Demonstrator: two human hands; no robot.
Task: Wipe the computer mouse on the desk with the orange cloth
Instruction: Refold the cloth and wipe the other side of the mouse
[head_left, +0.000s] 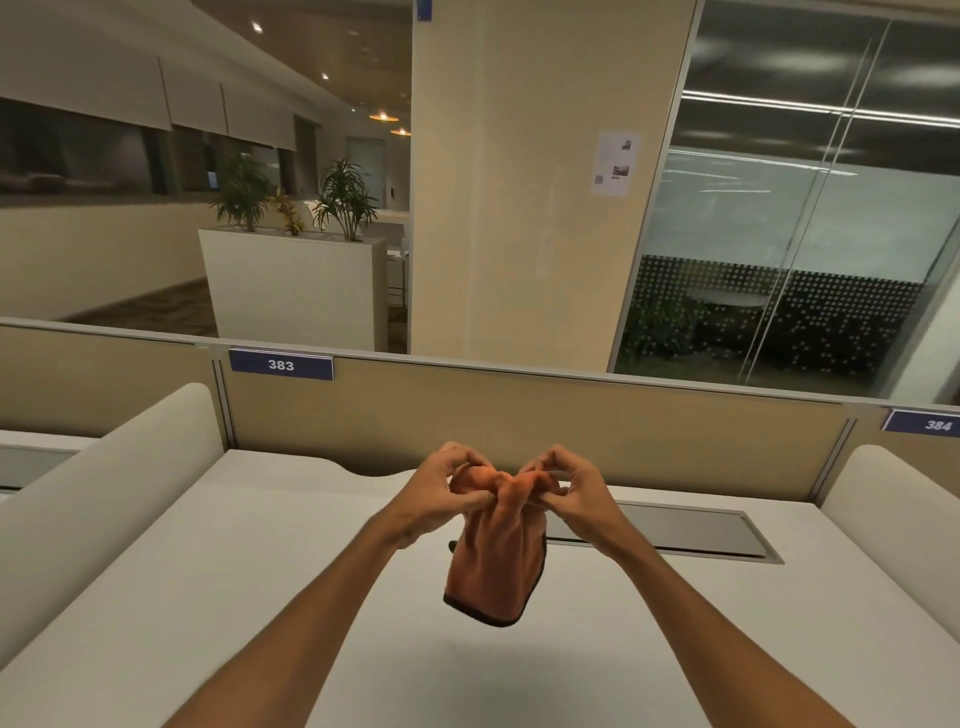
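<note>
An orange cloth with a dark hem hangs bunched above the middle of the white desk. My left hand pinches its top edge from the left, and my right hand pinches it from the right, the two hands close together. A small dark shape peeks out at the cloth's left edge just above the desk; most of it is hidden behind the cloth, and I cannot tell whether it is the computer mouse.
A grey cable tray lid is set into the desk at the right rear. A beige partition with tags 383 and 384 closes the back. Rounded white dividers flank both sides. A planter and pillar stand beyond.
</note>
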